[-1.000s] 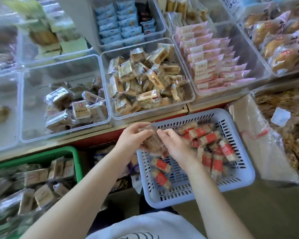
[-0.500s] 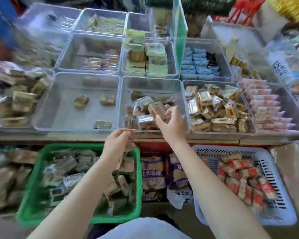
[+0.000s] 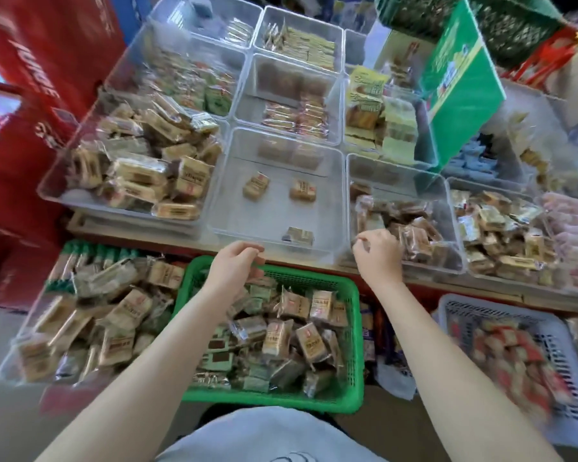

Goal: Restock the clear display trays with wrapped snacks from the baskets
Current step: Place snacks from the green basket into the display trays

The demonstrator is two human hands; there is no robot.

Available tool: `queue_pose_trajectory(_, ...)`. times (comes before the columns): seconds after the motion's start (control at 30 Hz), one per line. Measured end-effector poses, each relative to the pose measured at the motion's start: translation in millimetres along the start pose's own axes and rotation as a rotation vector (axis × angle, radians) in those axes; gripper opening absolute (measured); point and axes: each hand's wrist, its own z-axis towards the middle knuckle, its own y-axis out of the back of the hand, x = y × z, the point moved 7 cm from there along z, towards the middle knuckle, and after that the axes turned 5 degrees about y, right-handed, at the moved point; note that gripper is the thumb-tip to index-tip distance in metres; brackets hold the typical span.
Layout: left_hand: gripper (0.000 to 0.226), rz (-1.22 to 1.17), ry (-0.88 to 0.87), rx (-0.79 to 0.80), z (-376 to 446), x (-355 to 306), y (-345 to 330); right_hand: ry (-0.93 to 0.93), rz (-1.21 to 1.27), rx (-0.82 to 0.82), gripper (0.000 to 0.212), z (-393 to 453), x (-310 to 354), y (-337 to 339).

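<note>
- Clear plastic display trays fill the counter in rows; the nearly bare tray (image 3: 234, 225) straight ahead holds only three wrapped snacks: two tan ones (image 3: 256, 186) mid-floor and a darker one (image 3: 299, 235) by its near wall.
- To its right, the brown-snack tray (image 3: 457, 261) is about half full of brown wrapped pieces.
- The right hand (image 3: 379, 253) hangs over that tray's near left corner, fingers loosely curled, nothing visibly between them; I cannot tell whether the fingertips touch the rim.
- The left hand (image 3: 236, 266) hovers above the far rim of the green basket (image 3: 357, 345), fingers bent and relaxed, holding nothing.
- That basket sits below the counter edge, heaped with wrapped snacks in tan, green and dark wrappers.
- Left of it stands a clear bin (image 3: 10, 358) crowded with tan packets.
- At lower right, a pale lavender basket (image 3: 561, 331) carries red-and-white wrapped snacks, blurred.
- Between the two baskets, bagged goods (image 3: 371, 331) are wedged under the counter.
- The left tray (image 3: 57, 188) on the counter is piled high with tan packets.
- A green carton (image 3: 461, 85) leans over the rear trays, hiding part of them.
- Red cartons (image 3: 30, 95) stand at far left.
</note>
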Motion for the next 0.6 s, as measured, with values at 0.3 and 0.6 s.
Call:
queue_pose_trajectory(0.3, 0.024, 0.220, 0.126, 0.036, -4.5, 78.3, 24.1, -0.243, 0.247, 0.356, 0.022, -129.7, 7.8, -93.1)
queue_pose_trajectory(0.6, 0.014, 0.320, 0.179, 0.014, -27.0, 100.3, 46.3, -0.210, 0.326, 0.472, 0.017, -143.8, 6.7, -99.9)
